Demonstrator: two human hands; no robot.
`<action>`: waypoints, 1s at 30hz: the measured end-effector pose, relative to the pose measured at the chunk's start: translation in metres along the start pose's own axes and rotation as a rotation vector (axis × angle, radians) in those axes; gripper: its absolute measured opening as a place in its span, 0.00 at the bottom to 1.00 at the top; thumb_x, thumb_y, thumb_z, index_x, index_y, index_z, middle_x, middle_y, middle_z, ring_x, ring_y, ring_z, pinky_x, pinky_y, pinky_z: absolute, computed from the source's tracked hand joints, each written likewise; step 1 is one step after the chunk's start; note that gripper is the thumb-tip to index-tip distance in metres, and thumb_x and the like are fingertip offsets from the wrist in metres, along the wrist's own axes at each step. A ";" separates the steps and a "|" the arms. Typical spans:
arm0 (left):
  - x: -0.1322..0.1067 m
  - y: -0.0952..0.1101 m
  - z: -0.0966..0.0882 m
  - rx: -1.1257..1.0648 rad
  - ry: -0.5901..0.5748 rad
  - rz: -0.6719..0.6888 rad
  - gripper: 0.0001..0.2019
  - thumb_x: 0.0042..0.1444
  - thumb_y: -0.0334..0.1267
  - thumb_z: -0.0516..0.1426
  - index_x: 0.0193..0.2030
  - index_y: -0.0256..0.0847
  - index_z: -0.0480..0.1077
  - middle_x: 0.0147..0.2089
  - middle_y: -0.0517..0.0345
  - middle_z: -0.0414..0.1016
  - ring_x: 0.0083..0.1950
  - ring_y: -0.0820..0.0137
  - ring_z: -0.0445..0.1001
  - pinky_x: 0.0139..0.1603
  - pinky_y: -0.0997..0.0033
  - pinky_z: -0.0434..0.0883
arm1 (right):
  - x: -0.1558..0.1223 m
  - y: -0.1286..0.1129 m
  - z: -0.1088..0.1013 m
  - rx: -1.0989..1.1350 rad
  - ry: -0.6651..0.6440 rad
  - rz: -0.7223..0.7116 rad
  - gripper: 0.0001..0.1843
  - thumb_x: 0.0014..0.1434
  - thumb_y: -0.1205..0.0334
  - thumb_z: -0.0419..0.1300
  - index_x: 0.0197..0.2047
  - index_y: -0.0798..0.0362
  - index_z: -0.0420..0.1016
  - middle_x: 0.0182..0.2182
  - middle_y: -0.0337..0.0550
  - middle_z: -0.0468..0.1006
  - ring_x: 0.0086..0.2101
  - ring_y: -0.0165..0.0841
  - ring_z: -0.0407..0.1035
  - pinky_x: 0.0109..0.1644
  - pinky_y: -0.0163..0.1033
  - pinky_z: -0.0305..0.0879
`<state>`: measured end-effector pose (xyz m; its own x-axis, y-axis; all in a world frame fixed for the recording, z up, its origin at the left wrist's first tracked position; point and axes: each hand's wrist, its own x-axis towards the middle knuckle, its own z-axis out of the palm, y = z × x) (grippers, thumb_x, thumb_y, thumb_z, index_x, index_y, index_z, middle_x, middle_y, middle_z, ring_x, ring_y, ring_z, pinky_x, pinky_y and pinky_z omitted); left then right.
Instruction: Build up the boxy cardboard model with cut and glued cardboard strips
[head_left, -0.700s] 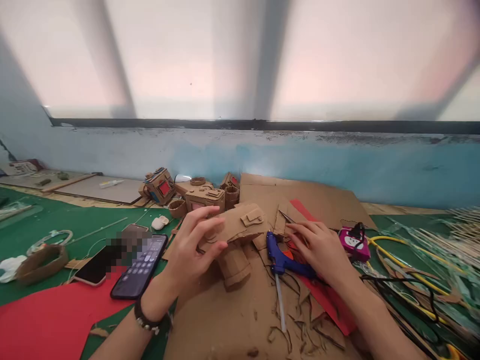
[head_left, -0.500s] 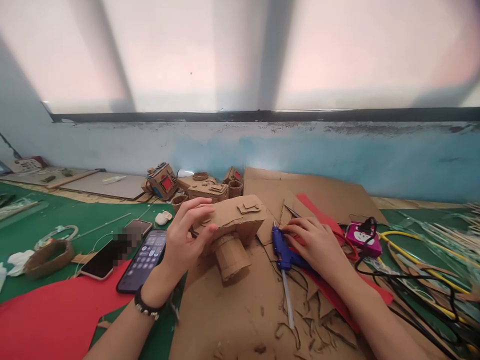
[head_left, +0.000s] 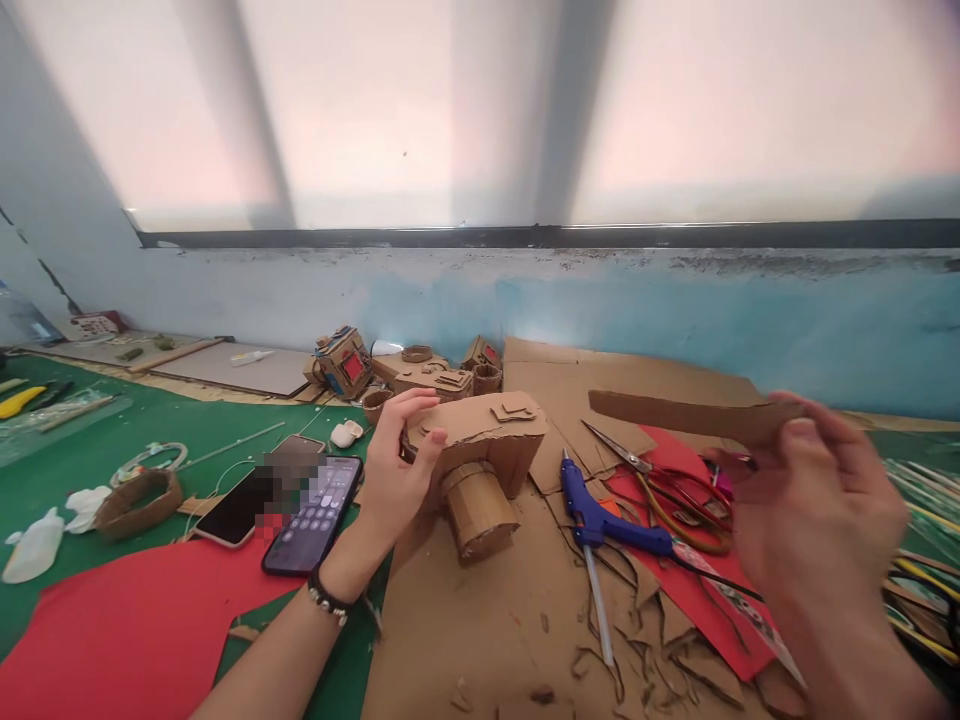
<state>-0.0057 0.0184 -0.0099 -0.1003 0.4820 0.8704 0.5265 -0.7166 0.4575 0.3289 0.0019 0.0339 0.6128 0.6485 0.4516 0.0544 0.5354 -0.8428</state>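
My left hand grips the left end of a cardboard camera model, whose round cardboard lens tube sticks out toward me. Layered cardboard bits sit on its top. Raised at the right, my right hand pinches one end of a long cardboard strip, which points left above the table. Below the strip lies a pair of scissors with red and orange handles. A blue glue gun with a clear glue stick rests on the cardboard sheet between my hands.
Two phones lie left of the model beside red paper. A cardboard ring and white bottle stand farther left. More cardboard models are by the wall. Scraps and cables lie at the right.
My right hand has left the area by the glue gun and moved right and up, now with a cardboard strip in it. My left hand still holds the camera model. The view has shifted slightly.
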 end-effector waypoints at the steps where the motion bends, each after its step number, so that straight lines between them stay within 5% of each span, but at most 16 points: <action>1: -0.001 0.002 0.002 -0.011 -0.012 -0.008 0.15 0.77 0.52 0.58 0.59 0.44 0.74 0.61 0.44 0.81 0.66 0.58 0.80 0.67 0.54 0.78 | 0.001 -0.007 0.000 0.084 0.017 0.032 0.09 0.68 0.47 0.69 0.49 0.36 0.81 0.70 0.38 0.76 0.62 0.56 0.75 0.38 0.53 0.77; 4: 0.000 0.008 0.008 -0.043 -0.056 -0.019 0.15 0.78 0.52 0.56 0.58 0.44 0.75 0.60 0.44 0.82 0.64 0.59 0.81 0.65 0.55 0.79 | 0.001 -0.023 0.006 0.209 -0.027 0.077 0.05 0.67 0.50 0.70 0.45 0.35 0.83 0.68 0.37 0.77 0.58 0.55 0.75 0.32 0.48 0.70; 8: 0.015 0.013 0.008 -0.073 -0.098 -0.005 0.13 0.79 0.47 0.56 0.54 0.43 0.78 0.60 0.44 0.82 0.64 0.59 0.81 0.65 0.55 0.79 | -0.010 -0.036 0.034 0.173 -0.254 0.023 0.13 0.64 0.47 0.74 0.50 0.40 0.88 0.42 0.44 0.82 0.38 0.40 0.76 0.30 0.42 0.75; 15: 0.038 0.013 0.008 -0.080 -0.104 0.070 0.18 0.81 0.44 0.52 0.47 0.42 0.81 0.54 0.46 0.86 0.58 0.60 0.84 0.60 0.56 0.80 | -0.023 -0.050 0.089 -0.110 -0.722 -0.249 0.18 0.73 0.45 0.65 0.56 0.45 0.86 0.36 0.38 0.82 0.26 0.29 0.75 0.34 0.39 0.82; 22: 0.014 0.011 0.011 -0.001 -0.180 0.220 0.11 0.77 0.45 0.60 0.50 0.45 0.83 0.54 0.47 0.86 0.57 0.58 0.82 0.59 0.53 0.79 | -0.018 -0.043 0.099 -0.106 -0.754 -0.274 0.12 0.73 0.51 0.65 0.53 0.44 0.85 0.38 0.38 0.85 0.27 0.30 0.76 0.34 0.38 0.81; 30: 0.017 0.005 0.006 0.085 -0.237 0.348 0.12 0.68 0.43 0.70 0.56 0.46 0.80 0.58 0.45 0.83 0.60 0.55 0.81 0.59 0.51 0.80 | -0.015 -0.040 0.101 -0.180 -0.802 -0.273 0.15 0.75 0.49 0.62 0.58 0.42 0.84 0.34 0.36 0.83 0.27 0.29 0.74 0.29 0.34 0.72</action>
<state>0.0007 0.0260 0.0056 0.2871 0.3282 0.8999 0.5632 -0.8178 0.1186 0.2373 0.0252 0.0904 -0.1779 0.7318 0.6579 0.2845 0.6782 -0.6775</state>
